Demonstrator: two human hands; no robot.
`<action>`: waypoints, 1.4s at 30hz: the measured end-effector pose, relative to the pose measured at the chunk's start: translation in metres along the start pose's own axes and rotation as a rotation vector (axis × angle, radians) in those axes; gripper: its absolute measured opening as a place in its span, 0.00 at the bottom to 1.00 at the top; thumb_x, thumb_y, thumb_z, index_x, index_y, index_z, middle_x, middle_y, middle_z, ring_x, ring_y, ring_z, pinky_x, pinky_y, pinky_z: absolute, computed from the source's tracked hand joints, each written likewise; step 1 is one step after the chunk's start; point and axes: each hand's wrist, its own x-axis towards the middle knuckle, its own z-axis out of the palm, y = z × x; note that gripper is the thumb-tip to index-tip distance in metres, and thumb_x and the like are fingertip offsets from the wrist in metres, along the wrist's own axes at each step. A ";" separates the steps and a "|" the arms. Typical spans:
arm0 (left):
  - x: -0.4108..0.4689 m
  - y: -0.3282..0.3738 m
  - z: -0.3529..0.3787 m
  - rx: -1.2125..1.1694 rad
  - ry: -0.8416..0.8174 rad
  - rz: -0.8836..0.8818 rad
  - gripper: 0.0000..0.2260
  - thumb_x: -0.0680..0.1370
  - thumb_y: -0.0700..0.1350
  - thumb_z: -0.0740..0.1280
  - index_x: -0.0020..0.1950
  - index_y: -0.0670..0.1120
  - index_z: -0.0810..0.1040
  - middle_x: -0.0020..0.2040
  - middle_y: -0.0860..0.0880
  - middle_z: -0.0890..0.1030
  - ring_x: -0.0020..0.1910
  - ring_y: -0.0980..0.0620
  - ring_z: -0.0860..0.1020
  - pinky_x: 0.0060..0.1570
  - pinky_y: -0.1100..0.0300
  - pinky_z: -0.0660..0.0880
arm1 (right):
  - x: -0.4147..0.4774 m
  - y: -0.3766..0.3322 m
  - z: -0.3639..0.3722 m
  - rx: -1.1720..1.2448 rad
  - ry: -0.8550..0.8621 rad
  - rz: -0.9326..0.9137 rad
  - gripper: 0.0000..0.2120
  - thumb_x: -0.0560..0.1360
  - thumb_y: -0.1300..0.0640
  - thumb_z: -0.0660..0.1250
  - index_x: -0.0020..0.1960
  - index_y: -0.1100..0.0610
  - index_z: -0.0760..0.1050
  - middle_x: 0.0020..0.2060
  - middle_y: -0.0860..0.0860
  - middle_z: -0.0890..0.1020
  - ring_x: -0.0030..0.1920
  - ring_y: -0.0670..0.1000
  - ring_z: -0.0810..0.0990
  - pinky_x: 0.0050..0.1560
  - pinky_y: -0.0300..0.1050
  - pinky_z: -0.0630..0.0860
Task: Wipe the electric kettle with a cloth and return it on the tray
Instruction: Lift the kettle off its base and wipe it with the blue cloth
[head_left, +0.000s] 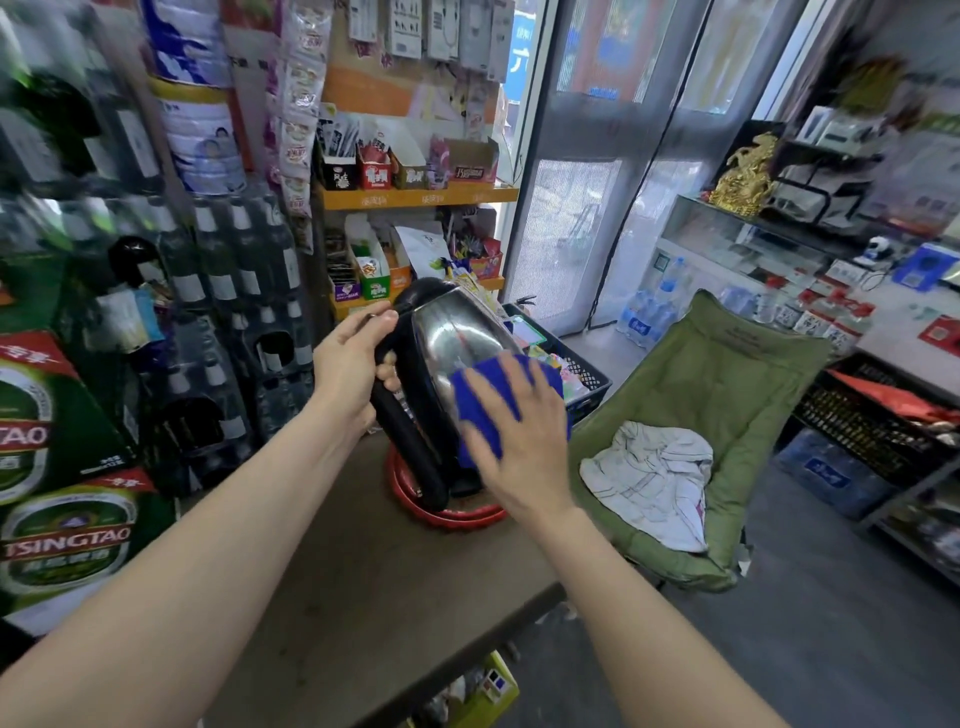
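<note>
our left hand (349, 358) grips the tilted kettle (447, 353) handle above the red tray (447, 514); our right hand (519, 431), fingers spread, presses the blue cloth (480, 402) against it.

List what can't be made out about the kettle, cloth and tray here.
Head view: tray mostly hidden behind the kettle; its contents unclear.
Head view: cloth partly covered by the right hand and motion-blurred.
Head view: kettle's far side, turned away; left hand covers part of its handle.

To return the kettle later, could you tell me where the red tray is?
Head view, centre: the red tray sits on the brown table, directly beneath the tilted electric kettle.
</note>
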 end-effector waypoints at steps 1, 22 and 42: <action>-0.001 0.000 -0.004 0.001 -0.010 -0.004 0.10 0.78 0.40 0.67 0.59 0.44 0.81 0.32 0.45 0.74 0.24 0.54 0.66 0.20 0.65 0.64 | 0.002 0.005 -0.007 0.162 -0.007 0.167 0.25 0.81 0.44 0.60 0.77 0.48 0.69 0.77 0.53 0.71 0.77 0.60 0.68 0.76 0.58 0.64; 0.003 -0.005 -0.004 0.046 0.102 -0.103 0.06 0.77 0.42 0.68 0.52 0.47 0.82 0.30 0.46 0.73 0.22 0.56 0.66 0.19 0.67 0.63 | 0.029 0.009 -0.002 0.195 -0.120 0.135 0.25 0.81 0.39 0.59 0.77 0.42 0.69 0.78 0.48 0.68 0.79 0.54 0.64 0.75 0.64 0.64; -0.005 -0.011 0.006 0.082 0.102 -0.077 0.09 0.77 0.40 0.69 0.56 0.44 0.82 0.34 0.46 0.76 0.22 0.55 0.66 0.20 0.67 0.63 | 0.052 -0.021 0.003 -0.048 -0.147 0.082 0.27 0.80 0.38 0.53 0.77 0.42 0.68 0.79 0.52 0.67 0.79 0.61 0.64 0.74 0.69 0.63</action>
